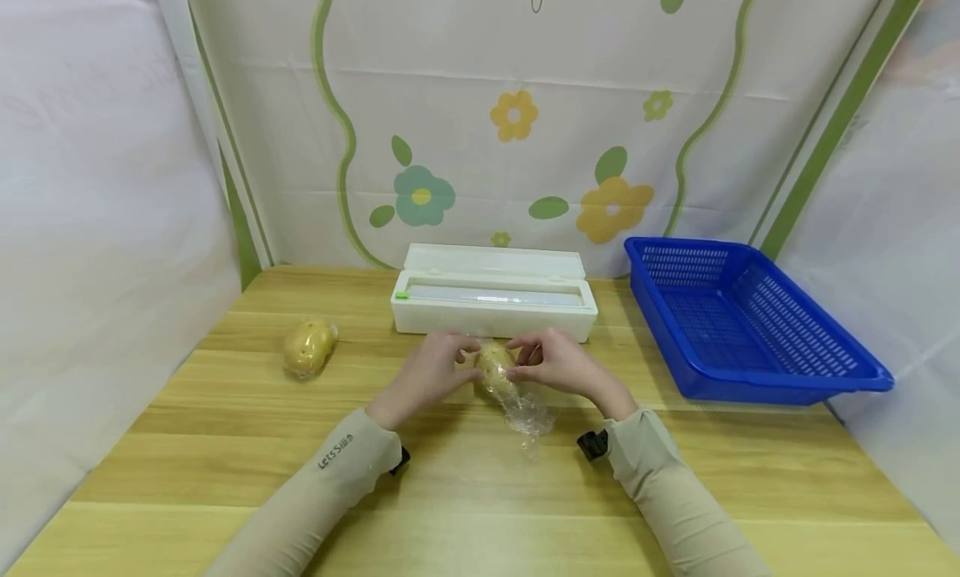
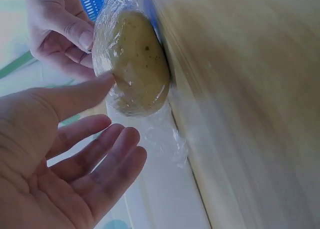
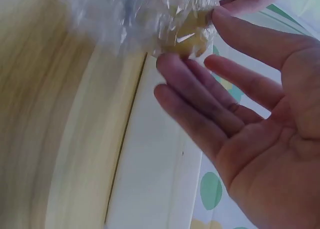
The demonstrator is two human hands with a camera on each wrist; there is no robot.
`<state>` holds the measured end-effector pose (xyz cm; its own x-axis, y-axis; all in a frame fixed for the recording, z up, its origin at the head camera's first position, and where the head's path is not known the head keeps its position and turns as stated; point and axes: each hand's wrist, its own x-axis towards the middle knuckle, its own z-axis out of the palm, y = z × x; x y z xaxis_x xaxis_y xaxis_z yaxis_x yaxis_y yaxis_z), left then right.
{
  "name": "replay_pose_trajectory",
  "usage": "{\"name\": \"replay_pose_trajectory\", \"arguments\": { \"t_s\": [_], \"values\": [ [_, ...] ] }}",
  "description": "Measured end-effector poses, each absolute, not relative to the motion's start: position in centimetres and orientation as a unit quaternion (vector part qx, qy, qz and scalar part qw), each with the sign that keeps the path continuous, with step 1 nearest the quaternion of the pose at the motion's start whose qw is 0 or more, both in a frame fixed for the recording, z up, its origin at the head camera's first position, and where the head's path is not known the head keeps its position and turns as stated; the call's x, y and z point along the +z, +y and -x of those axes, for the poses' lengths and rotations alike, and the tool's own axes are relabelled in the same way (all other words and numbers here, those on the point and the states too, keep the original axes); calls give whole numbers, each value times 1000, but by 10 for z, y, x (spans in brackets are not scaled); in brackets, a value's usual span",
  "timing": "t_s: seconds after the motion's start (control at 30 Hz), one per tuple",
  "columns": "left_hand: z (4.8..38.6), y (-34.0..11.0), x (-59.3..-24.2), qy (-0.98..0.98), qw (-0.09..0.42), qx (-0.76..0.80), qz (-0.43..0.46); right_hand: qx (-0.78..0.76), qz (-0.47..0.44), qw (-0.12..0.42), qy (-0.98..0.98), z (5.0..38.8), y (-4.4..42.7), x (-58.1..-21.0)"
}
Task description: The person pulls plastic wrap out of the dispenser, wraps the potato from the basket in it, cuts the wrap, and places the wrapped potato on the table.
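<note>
A potato (image 1: 495,367) in clear cling film lies on the table between both hands, with a loose tail of film (image 1: 531,418) trailing toward the near side. My left hand (image 1: 444,364) is at its left; in the left wrist view the thumb tip touches the wrapped potato (image 2: 140,64), while the other fingers stay apart from it, loosely bent. From the other side, my right hand (image 1: 553,362) touches the film with its thumb. In the right wrist view its fingers (image 3: 200,101) spread below the crinkled film (image 3: 135,19), which hides most of the potato.
Behind the hands stands a white cling film box (image 1: 495,317), lid raised, with a roll inside and a green piece at its left end. Another wrapped potato (image 1: 309,348) lies at the left. A blue plastic basket (image 1: 686,377) sits at the right. A patterned cloth hangs behind the table.
</note>
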<state>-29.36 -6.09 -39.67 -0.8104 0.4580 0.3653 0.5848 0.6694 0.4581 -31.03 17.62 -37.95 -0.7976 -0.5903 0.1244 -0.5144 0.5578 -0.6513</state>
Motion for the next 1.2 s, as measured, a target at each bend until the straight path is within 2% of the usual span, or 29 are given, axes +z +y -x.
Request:
{"name": "replay_pose_trajectory", "arguments": {
  "t_s": [0.37, 0.53, 0.67, 0.77, 0.87, 1.0, 1.2],
  "values": [
    [296, -70, -398, -899, 86, -289, 317, -338, 294, 52, 893, 308, 169, -380],
    [302, -74, -394, -888, 73, -294, 345, -284, 335, -20, 898, 305, 171, -375],
    [298, -82, -388, -871, 87, -274, 400, -218, 423, -100, 874, 295, 182, -371],
    [290, -92, -386, -858, 88, -228, 453, -153, 505, -137, 839, 284, 189, -371],
    [279, -99, -386, -844, 39, -191, 499, -103, 571, -149, 801, 274, 192, -375],
    [270, -99, -392, -831, -34, -180, 525, -87, 613, -140, 773, 267, 190, -384],
    [269, -90, -402, -829, -36, -191, 525, -113, 630, -130, 757, 270, 180, -396]
  ]
}}
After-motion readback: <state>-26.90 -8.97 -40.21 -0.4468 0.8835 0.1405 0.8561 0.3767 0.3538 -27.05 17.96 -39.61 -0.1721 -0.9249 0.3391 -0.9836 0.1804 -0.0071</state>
